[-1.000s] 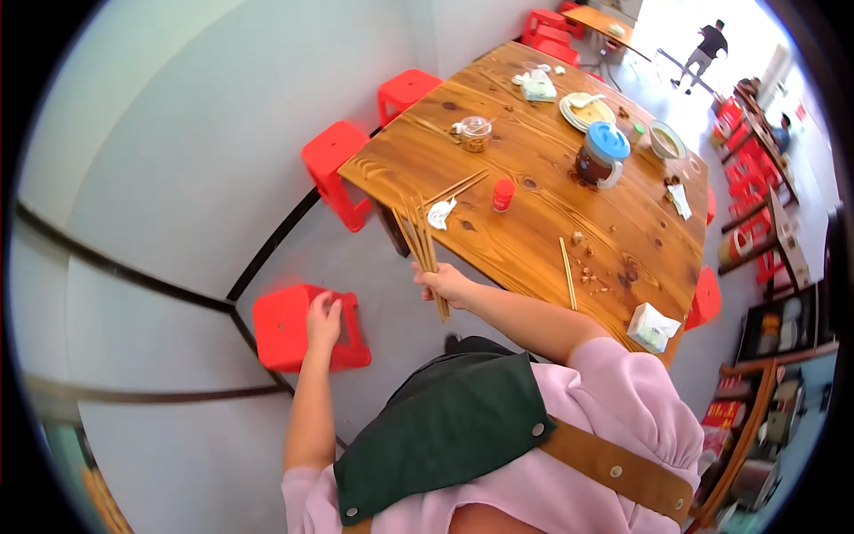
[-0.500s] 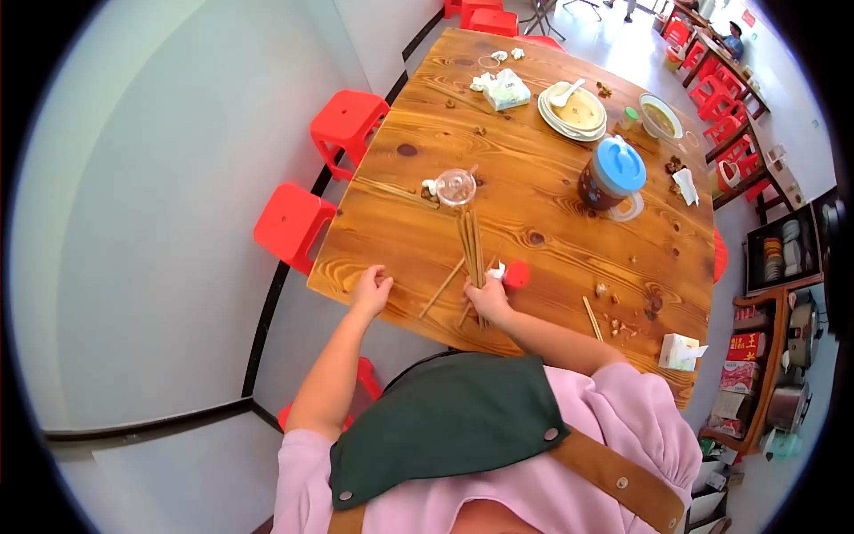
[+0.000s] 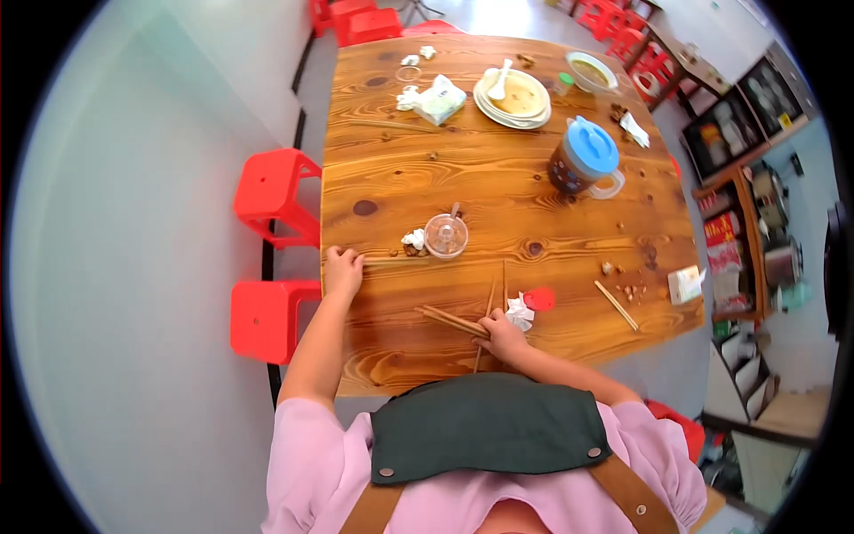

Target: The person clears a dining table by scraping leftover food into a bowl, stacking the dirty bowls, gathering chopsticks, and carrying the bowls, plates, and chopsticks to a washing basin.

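My right hand [image 3: 503, 338] is closed round a bundle of wooden chopsticks [image 3: 452, 321], held low over the near part of the table, tips to the left. Loose chopsticks [image 3: 490, 301] lie beside that hand, partly hidden by it. A crumpled tissue [image 3: 519, 314] and a flat red object [image 3: 540, 298] lie just beyond it. At the table's left edge my left hand [image 3: 343, 271] has its fingers curled at the ends of other chopsticks [image 3: 396, 262]. Their far ends reach a clear plastic cup or lid [image 3: 446, 237] and a wadded tissue [image 3: 414, 238].
On the wooden table [image 3: 418, 191] stand a blue-lidded pitcher [image 3: 583, 158], stacked plates [image 3: 513, 100] with a spoon, a soup bowl [image 3: 592, 73] and tissue packs [image 3: 440, 100]. More chopsticks [image 3: 616, 305] and scraps lie right. Red stools [image 3: 271, 191] line the left side.
My left hand has moved forward along the table's left edge to the chopsticks there. The bundle in my right hand has tipped from pointing away to pointing left. The view has turned.
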A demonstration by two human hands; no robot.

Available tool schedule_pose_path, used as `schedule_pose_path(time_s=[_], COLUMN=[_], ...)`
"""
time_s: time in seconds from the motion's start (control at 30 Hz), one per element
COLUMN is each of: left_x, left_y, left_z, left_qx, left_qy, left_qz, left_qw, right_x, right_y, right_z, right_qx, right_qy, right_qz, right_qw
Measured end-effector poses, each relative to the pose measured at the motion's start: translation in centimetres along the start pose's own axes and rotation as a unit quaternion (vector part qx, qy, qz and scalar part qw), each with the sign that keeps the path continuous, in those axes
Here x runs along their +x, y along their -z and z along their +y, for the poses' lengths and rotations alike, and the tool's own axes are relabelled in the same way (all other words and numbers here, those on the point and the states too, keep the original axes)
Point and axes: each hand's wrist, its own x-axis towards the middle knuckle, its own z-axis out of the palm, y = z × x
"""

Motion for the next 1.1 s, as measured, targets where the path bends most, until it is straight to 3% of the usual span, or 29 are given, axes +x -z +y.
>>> schedule_pose_path(time_s=[0.13,0.2,0.23,0.3,0.33,0.4,0.47,0.53,0.57,0.67,0.8,0.87,0.9,0.93,1.0,1.07,1.1], left_x=[-0.8,-0.8,-0.7,-0.7,-0.4,0.2,0.8,1.2,1.2,1.7,1.9,2.3,2.7,3.1,3.8,4.1,4.0], left_y=[1.1,1.1,1.1,1.2,1.3,1.8,1.8,0.9,0.9,0.5,0.0,-0.4,-0.5,-0.3,0.1,0.6,0.8], left_z=[-2.8,-4.5,-4.6,-4.4,-4.2,-3.6,-3.1,-3.4,-2.9,-3.2,-1.8,-1.3,-1.3,-1.5,-2.2,-1.6,-1.1], left_qx=[0.01,0.051,0.047,-0.164,-0.166,-0.129,-0.104,0.061,0.079,0.107,0.103,0.096,0.022,0.025,-0.058,-0.019,0.046], left_qy=[-0.051,-0.126,-0.135,-0.027,-0.033,0.025,0.007,-0.148,-0.136,-0.193,-0.22,-0.269,-0.281,-0.283,-0.145,-0.158,-0.207], left_qz=[0.017,0.106,0.098,0.052,0.045,-0.038,-0.075,-0.03,-0.052,-0.036,-0.036,-0.073,-0.067,-0.071,-0.175,-0.194,-0.17], left_qw=[0.998,0.985,0.985,0.985,0.984,0.991,0.992,0.987,0.986,0.975,0.969,0.955,0.957,0.956,0.972,0.968,0.962], right_x=[-0.9,-1.5,-1.8,-2.1,-2.3,-2.5,-2.8,-3.2,-3.4,-3.8,-3.6,-3.6,-3.6,-3.6,-3.8,-4.5,-4.9], right_y=[-1.6,-2.4,-2.8,-3.4,-3.5,-3.8,-4.0,-4.1,-4.1,-4.6,-4.7,-4.8,-4.6,-4.3,-3.6,-3.3,-3.1], right_z=[-0.4,-0.9,-1.2,-2.1,-2.5,-2.9,-2.9,-3.0,-2.9,-2.4,-2.9,-3.3,-3.5,-3.7,-4.0,-4.6,-4.9], right_qx=[0.056,0.072,0.091,0.111,0.11,0.108,0.091,0.065,0.039,0.057,0.095,0.017,0.02,0.034,0.05,0.232,0.234], right_qy=[-0.1,-0.134,-0.144,-0.161,-0.162,-0.168,-0.182,-0.196,-0.204,-0.252,-0.285,-0.352,-0.354,-0.379,-0.406,-0.382,-0.382], right_qz=[0.122,0.15,0.177,0.208,0.223,0.241,0.232,0.256,0.275,0.244,0.286,0.23,0.228,0.193,0.155,0.131,0.13], right_qw=[0.986,0.977,0.969,0.958,0.955,0.95,0.951,0.944,0.939,0.935,0.91,0.907,0.907,0.904,0.899,0.885,0.884])
